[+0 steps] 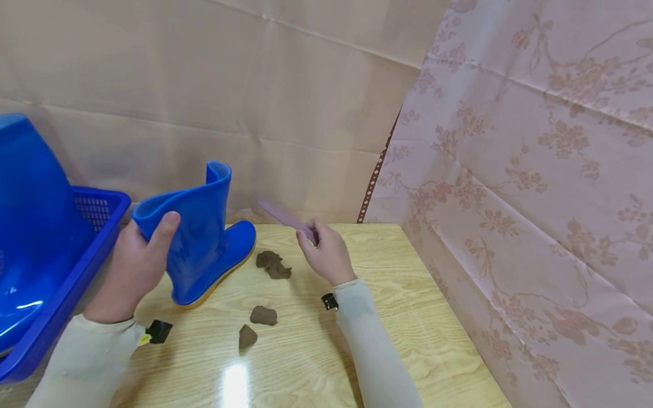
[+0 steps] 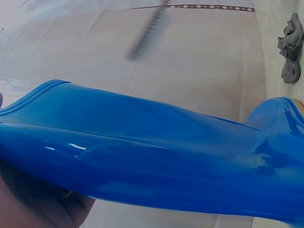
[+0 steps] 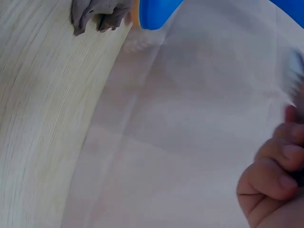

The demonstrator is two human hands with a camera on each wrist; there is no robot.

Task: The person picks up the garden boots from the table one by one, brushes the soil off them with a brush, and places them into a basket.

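My left hand grips a blue rubber boot near its top rim, thumb laid over the shaft. The boot has a yellowish sole and tilts, its toe pointing right and away. In the left wrist view the smooth shaft fills the middle, and part of the hand is hidden beneath it. My right hand holds a slim purple brush by its handle, fingers curled round it. Blurred bristles show in the left wrist view. The brush is raised to the right of the boot, apart from it.
Crumpled brown lumps lie by the boot's toe. Two flatter brown pieces sit nearer on the wooden table. At left, a blue plastic basket holds another blue boot. Cloth curtains hang behind and at right.
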